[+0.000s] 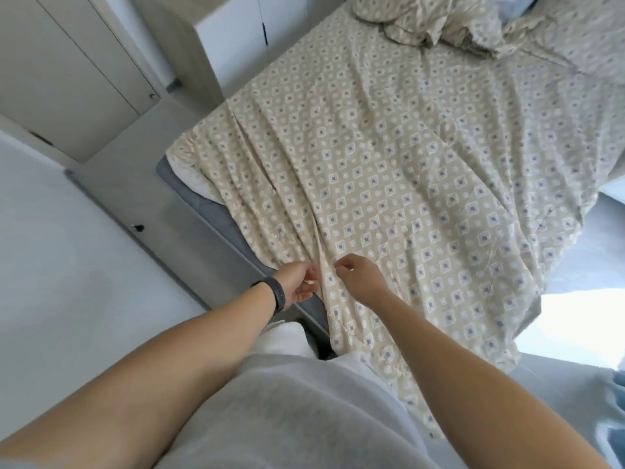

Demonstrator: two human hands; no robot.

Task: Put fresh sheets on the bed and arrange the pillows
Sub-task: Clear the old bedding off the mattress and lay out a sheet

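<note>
On the far left stand pale cupboard doors (67, 79), and nearer me a white cabinet (67, 265) with a small dark knob (137, 227). Between them and the bed runs a strip of light floor (142, 157).

My left hand (299, 280), with a dark band (275, 292) on its wrist, reaches to the near left edge of the bed, where the grey mattress (209, 211) shows bare beside the cloth. Its fingers curl around a raised fold of the sheet (389, 170), so its grip is pinching the cloth. Just to the right, my right hand (360, 277) pinches the same fold with curled fingertips; the two hands are close together but apart.

The beige sheet, printed with small squares and rounds, lies spread and wrinkled over most of the bed, its near end hanging down in front of my light clothing (287, 401). At the far right end, pillows (433, 22) in the same print lie rumpled on the bed.
</note>
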